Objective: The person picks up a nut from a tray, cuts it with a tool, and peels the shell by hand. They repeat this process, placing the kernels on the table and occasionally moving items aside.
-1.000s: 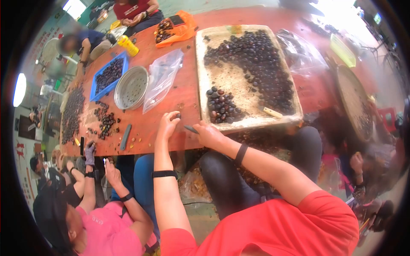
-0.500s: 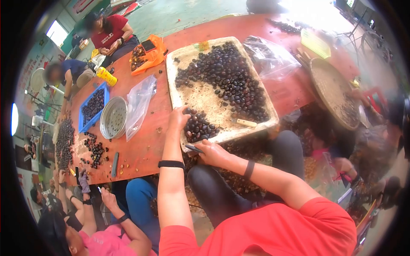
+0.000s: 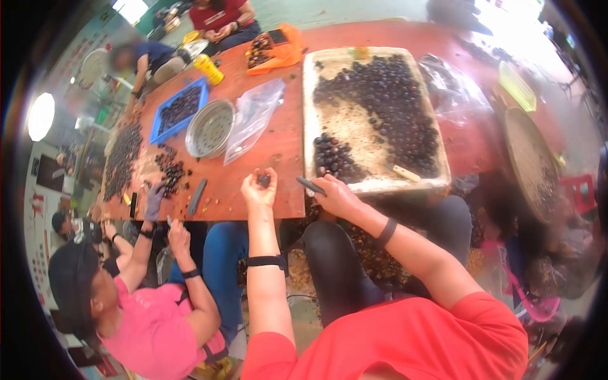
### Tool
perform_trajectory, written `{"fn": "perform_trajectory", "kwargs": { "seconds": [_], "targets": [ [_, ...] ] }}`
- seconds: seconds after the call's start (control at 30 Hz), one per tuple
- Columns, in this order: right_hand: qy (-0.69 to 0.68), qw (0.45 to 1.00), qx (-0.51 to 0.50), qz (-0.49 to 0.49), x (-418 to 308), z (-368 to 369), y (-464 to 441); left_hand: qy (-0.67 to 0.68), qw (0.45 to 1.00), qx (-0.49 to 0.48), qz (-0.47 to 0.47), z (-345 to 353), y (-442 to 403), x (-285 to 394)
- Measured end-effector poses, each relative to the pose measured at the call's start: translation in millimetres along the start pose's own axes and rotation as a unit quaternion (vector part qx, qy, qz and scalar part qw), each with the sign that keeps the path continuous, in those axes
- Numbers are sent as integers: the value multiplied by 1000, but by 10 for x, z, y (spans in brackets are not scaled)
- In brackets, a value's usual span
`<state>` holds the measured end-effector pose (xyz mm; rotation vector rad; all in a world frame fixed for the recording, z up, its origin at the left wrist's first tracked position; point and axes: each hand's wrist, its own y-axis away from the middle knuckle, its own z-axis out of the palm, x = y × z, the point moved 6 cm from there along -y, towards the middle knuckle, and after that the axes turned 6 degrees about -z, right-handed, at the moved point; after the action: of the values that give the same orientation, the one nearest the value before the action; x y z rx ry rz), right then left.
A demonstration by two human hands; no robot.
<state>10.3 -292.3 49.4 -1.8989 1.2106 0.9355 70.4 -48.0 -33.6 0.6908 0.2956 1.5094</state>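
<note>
Holds a single dark nut-like piece (image 3: 263, 180) in the left hand (image 3: 258, 195), over the near part of the red table (image 3: 278, 168), to the left of the white tray (image 3: 309, 114). Looks rounded and dark brown with a slightly reddish cast; appears too small and soft to read for cracks or seams. Sits within a loose, palm-up cup, with fingers bent round and closed only as far as the piece allows.

Closes the right hand (image 3: 337, 195) firmly round a slim dark tool (image 3: 310, 185), aiming its tip at the left hand, well short of contact. Cannot tell whether a blade extends from it. Rests near the tray's front left corner.

Matches in colour and shape the small heap (image 3: 332, 155) at the tray's near left, rounded, dark and glossy in places. Spreads much thicker in the large heap (image 3: 405, 114) along the tray's far and right sides, beside bare, stained floor. Includes a pale-handled tool (image 3: 405, 172) lying by the near rim.

Shows farther left a clear plastic bag (image 3: 256, 117), a perforated metal bowl (image 3: 211, 130) and a blue tray (image 3: 156, 130) of similar dark pieces. Has nearer the edge a grey tool (image 3: 197, 196), then a co-worker's gloved hand (image 3: 154, 201).
</note>
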Motion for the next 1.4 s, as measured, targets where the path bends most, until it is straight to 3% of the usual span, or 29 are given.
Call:
{"fn": "perform_trajectory", "kwargs": {
  "seconds": [0.17, 0.23, 0.27, 0.33, 0.37, 0.43, 0.47, 0.53, 0.57, 0.63, 0.77, 0.83, 0.97, 1.03, 1.07, 1.13, 1.17, 1.23, 1.27, 1.33, 1.4],
  "targets": [
    [9, 1000, -22, 7, -101, 161, -120, -50, 996, -34, -61, -106, 66, 122],
    [7, 1000, -26, 3, -75, 245, -166, -194, 980, -25, -47, -100, 132, 153],
    [4, 1000, -27, -1, -60, 289, -188, -193, 980, -25, -49, -99, 163, 168],
    [-7, 1000, -23, -18, -146, 297, -220, -357, 933, -34, -16, -58, 227, 226],
    [-19, 999, -19, -36, -199, 301, -239, -356, 934, -33, -18, -53, 247, 229],
    [-8, 999, -24, -35, -169, 381, -290, -491, 870, 10, 49, -39, 302, 310],
    [3, 999, -28, -37, -157, 423, -309, -490, 870, 12, 47, -32, 323, 312],
    [5, 999, -24, -37, -140, 483, -332, -641, 762, 13, 92, -12, 309, 341],
    [8, 999, -19, -39, -133, 502, -344, -640, 762, 13, 91, -29, 297, 341],
    [13, 999, -22, -36, -96, 551, -369, -739, 655, -17, 155, -5, 259, 363],
    [22, 999, -24, -38, -44, 629, -415, -762, 626, -39, 160, -52, 187, 411],
    [21, 999, -25, -40, -35, 658, -441, -811, 533, -90, 224, -7, 152, 421],
    [21, 999, -27, -37, -20, 711, -481, -831, 499, -77, 232, 38, 91, 434],
    [21, 999, -23, -40, 0, 740, -494, -847, 413, -97, 320, 101, 70, 443],
    [23, 999, -18, -43, 14, 746, -503, -847, 413, -99, 320, 84, 25, 428],
    [20, 999, -14, -44, 24, 755, -515, -797, 505, -72, 324, 98, -6, 438],
    [16, 999, -11, -45, 22, 762, -522, -797, 504, -74, 323, 107, -9, 419],
    [10, 999, 0, -50, 30, 760, -547, -784, 570, -37, 245, 110, 5, 397],
    [3, 998, 11, -55, 34, 753, -553, -784, 569, -38, 243, 154, 45, 384],
    [7, 999, 4, -50, 97, 775, -591, -841, 495, 6, 219, 215, 117, 368],
    [12, 999, -2, -45, 112, 768, -601, -843, 484, -5, 235, 238, 159, 364]
  ]
}}
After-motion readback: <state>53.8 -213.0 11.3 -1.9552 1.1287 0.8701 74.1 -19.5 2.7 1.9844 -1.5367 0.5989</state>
